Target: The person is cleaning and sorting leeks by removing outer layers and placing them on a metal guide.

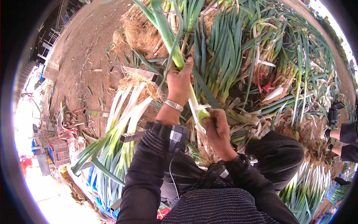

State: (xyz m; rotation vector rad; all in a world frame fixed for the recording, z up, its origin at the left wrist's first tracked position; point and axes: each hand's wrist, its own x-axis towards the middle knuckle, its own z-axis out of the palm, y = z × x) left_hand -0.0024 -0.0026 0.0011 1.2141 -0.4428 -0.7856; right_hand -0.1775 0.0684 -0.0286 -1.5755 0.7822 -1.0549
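Observation:
My left hand (178, 85) is wrapped round a large green onion (164, 31), whose green leaves run up past the far edge of the view. Its pale stem slants down to the right from my fist. My right hand (220, 130) pinches a green and whitish outer leaf (203, 112) beside the stem, thumb pressed against the fingers. A strip of loose skin hangs there, and the root end below is partly hidden among scraps. To the left of my forearm, a bunch of white-stemmed green onions (125, 115) lies with its roots away from me.
Metal bars (130, 137) hold up the left bunch. Heaps of unpeeled green onions (223, 52) cover the ground ahead and right. Another white-stemmed pile (307, 186) lies at the lower right. A person's legs (345, 140) show at the right edge. A red crate (59, 151) stands left.

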